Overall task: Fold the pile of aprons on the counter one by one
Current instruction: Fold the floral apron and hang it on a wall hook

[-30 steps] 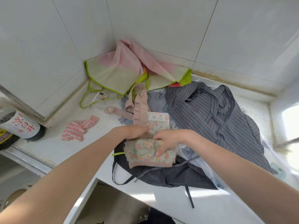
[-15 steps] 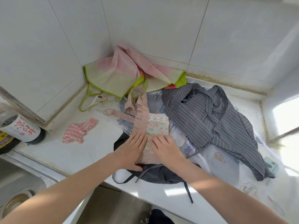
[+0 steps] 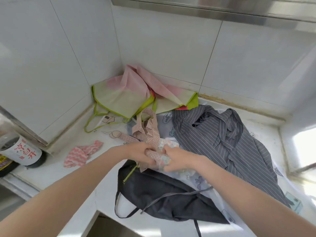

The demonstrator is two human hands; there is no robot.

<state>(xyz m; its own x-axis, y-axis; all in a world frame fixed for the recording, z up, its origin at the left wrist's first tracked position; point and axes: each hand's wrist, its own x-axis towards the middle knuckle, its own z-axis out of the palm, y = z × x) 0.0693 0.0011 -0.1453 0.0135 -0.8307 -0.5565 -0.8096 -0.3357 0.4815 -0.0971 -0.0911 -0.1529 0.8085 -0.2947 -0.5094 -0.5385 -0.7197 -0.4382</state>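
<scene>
Head: both hands' (image 3: 142,153) (image 3: 177,157) grip round floral apron (image 3: 159,155)

We count five aprons on the counter (image 3: 51,170): one floral apron (image 3: 159,151) at the centre, one dark apron (image 3: 164,195) nearest us, one grey striped apron (image 3: 227,139) to the right, one white cartoon-print apron (image 3: 193,178) under them, and one pink and green apron (image 3: 130,94) in the far corner. We also see one pink striped cloth (image 3: 80,153) and one bottle (image 3: 18,147) on the left, and two hands.

Single head-worn wide-angle view, close, angled forward and down onto the counter (image 3: 51,175) corner.
</scene>
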